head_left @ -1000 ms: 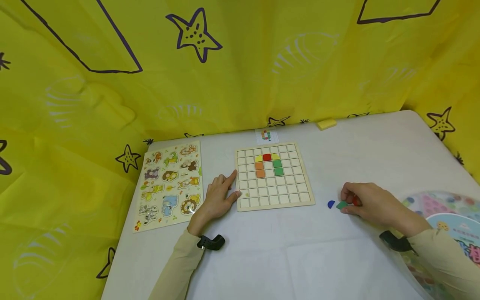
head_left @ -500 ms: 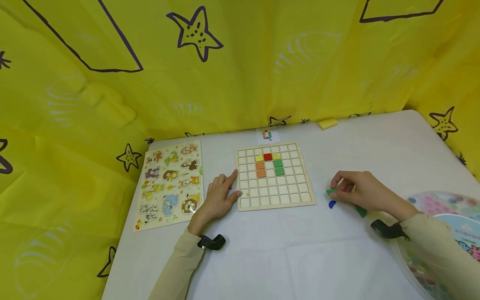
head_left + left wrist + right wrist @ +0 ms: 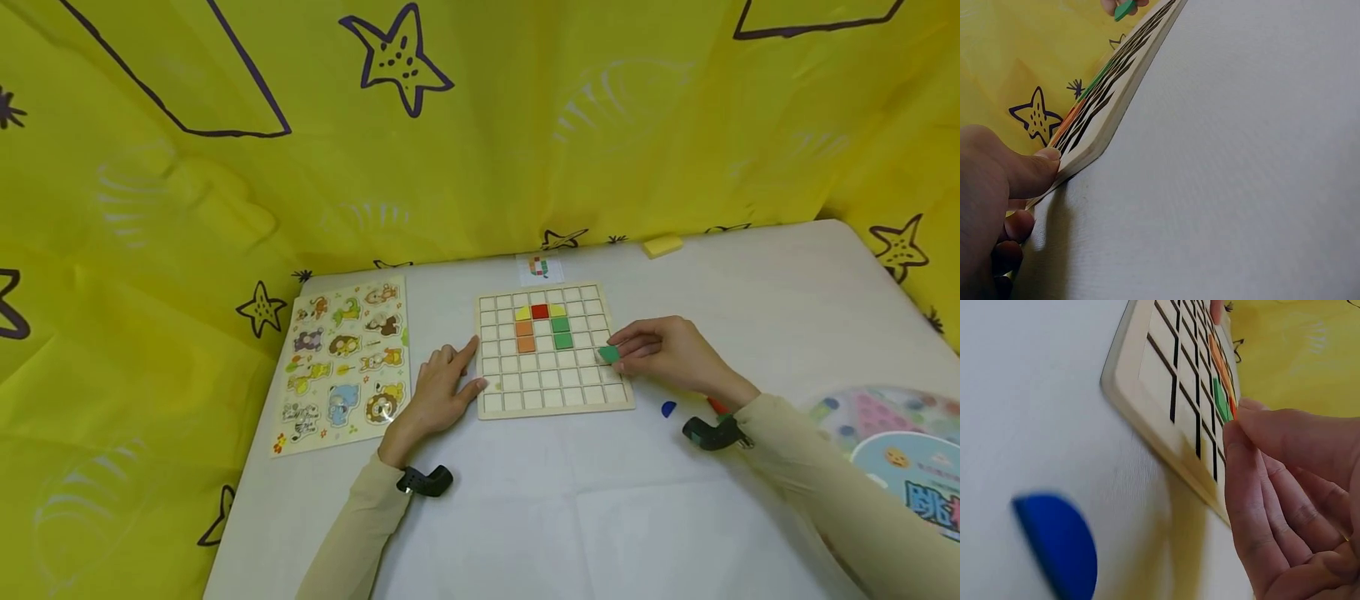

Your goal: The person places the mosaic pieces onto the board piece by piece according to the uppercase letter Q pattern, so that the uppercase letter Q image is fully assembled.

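My right hand (image 3: 667,354) pinches a green piece (image 3: 609,354) between thumb and fingers over the right edge of the wooden grid board (image 3: 555,401). In the left wrist view that green piece (image 3: 1125,9) shows above the board's far end. My left hand (image 3: 437,397) touches the board's left edge with thumb and index finger, its other fingers bent. An arch of pieces lies in the grid: a red square (image 3: 539,312) between two yellow ones, orange squares (image 3: 527,336) down the left, green squares (image 3: 562,332) down the right.
A blue half-round piece (image 3: 668,409) lies right of the board, with a red piece (image 3: 717,406) near the right wrist. An animal puzzle board (image 3: 341,367) is at left, a pattern card (image 3: 540,268) and yellow block (image 3: 663,246) behind, a round printed container (image 3: 885,417) at right.
My right hand has picked up the green piece from beside the blue one and carried it left to the board's edge. My left hand has stayed at the board.
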Demonstrator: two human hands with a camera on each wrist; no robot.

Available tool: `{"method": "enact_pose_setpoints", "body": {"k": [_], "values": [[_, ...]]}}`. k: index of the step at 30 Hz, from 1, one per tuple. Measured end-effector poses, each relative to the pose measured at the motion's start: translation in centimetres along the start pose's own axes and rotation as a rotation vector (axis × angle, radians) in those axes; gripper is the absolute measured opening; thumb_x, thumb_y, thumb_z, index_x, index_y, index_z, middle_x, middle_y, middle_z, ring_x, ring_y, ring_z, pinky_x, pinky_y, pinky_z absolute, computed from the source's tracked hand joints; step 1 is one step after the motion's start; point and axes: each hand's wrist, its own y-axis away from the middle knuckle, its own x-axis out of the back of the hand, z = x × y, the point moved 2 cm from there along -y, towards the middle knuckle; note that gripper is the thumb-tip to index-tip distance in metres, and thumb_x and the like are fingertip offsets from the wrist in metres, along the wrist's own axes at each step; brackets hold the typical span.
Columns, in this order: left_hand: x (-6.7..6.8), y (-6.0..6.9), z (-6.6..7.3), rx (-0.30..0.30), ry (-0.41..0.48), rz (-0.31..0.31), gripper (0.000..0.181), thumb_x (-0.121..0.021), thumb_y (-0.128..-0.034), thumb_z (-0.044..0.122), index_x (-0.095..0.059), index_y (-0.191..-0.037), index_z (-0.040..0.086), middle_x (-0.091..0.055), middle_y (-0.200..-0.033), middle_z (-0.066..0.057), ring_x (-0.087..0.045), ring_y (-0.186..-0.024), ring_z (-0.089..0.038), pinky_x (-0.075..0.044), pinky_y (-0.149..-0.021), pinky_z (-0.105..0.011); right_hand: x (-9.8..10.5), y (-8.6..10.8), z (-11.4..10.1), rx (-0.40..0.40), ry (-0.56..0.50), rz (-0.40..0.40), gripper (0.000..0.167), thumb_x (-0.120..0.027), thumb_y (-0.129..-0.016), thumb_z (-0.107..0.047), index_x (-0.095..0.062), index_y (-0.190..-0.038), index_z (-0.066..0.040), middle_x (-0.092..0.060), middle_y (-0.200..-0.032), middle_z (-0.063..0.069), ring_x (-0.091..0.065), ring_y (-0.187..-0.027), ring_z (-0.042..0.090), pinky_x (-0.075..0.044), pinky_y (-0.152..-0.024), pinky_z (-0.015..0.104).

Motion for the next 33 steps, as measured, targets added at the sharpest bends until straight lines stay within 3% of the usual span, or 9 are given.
{"method": "enact_pose_setpoints", "body": {"k": [9, 17, 25, 33], "values": [[0.1, -0.1, 0.0, 0.013, -0.004, -0.001, 0.068, -0.063, -0.1058, 0.028, -0.037, -0.165, 0.005, -0.043, -0.095, -0.004, -0.032, -0.087, -0.017, -0.022, -0.079, -0.033, -3.0, -3.0, -1.2, 0.058, 0.012, -0.014, 0.028, -0.090, -0.086, -0.016, -0.079, -0.110, -0.004, -0.077, -0.095, 0.006, -0.071, -0.085, 0.016, -0.056, -0.078, 0.021], [0.1, -0.1, 0.0, 0.013, -0.004, -0.012, 0.070, -0.064, -0.1057, 0.029, -0.036, -0.165, 0.006, -0.044, -0.096, -0.004, -0.032, -0.086, -0.016, -0.022, -0.079, -0.033, -5.9, -4.8, -2.2, 0.114, 0.026, -0.029, 0.028, -0.092, -0.084, -0.018, -0.080, -0.107, -0.007, -0.076, -0.089, 0.001, -0.064, -0.075, 0.013, -0.049, -0.069, 0.023], [-0.1, -0.2, 0.0, 0.017, -0.010, -0.012, 0.070, -0.064, -0.1052, 0.028, -0.036, -0.165, 0.006, -0.044, -0.096, -0.004, -0.032, -0.086, -0.017, -0.023, -0.079, -0.033, -8.0, -5.7, -3.1, 0.145, 0.088, -0.039, 0.025, -0.093, -0.083, -0.020, -0.082, -0.104, -0.010, -0.072, -0.082, -0.004, -0.059, -0.069, 0.011, -0.048, -0.067, 0.026], [0.0, -0.1, 0.1, 0.018, -0.006, -0.003, 0.069, -0.064, -0.1051, 0.028, -0.038, -0.165, 0.006, -0.045, -0.096, -0.005, -0.033, -0.086, -0.017, -0.024, -0.079, -0.033, -8.4, -5.7, -3.8, 0.135, 0.143, -0.028, 0.028, -0.094, -0.082, -0.022, -0.081, -0.104, -0.011, -0.070, -0.080, -0.006, -0.061, -0.072, 0.010, -0.049, -0.072, 0.030]]}}
